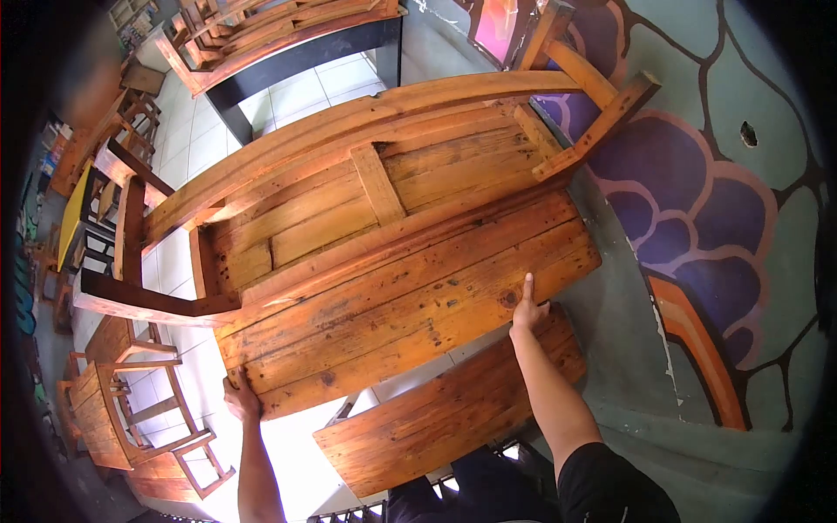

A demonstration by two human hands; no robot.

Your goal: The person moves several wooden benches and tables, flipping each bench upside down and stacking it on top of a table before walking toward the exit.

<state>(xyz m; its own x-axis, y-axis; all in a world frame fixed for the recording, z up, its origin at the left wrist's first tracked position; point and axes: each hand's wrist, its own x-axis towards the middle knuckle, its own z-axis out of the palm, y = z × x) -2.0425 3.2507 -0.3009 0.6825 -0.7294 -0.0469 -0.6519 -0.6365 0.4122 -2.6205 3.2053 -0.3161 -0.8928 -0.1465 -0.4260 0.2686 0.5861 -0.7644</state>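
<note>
A long wooden table (392, 327) with an orange-brown plank top lies in front of me. My left hand (242, 399) grips its near left corner, thumb on top and the other fingers hidden below. On the near edge, toward the right end, my right hand (528, 312) is closed with a digit stretched over the top and the rest partly hidden. Another wooden table (377, 185) rests upside down on the far part of this top, its underside and legs facing up. Below the near edge is a lower plank surface (453, 414), close to my legs.
A painted wall (697, 192) runs along the right, close to the tables' ends. Behind stands a dark-framed table (305, 65) with wooden furniture stacked on it. Several wooden chairs (109, 418) are at left on the white tiled floor (187, 131).
</note>
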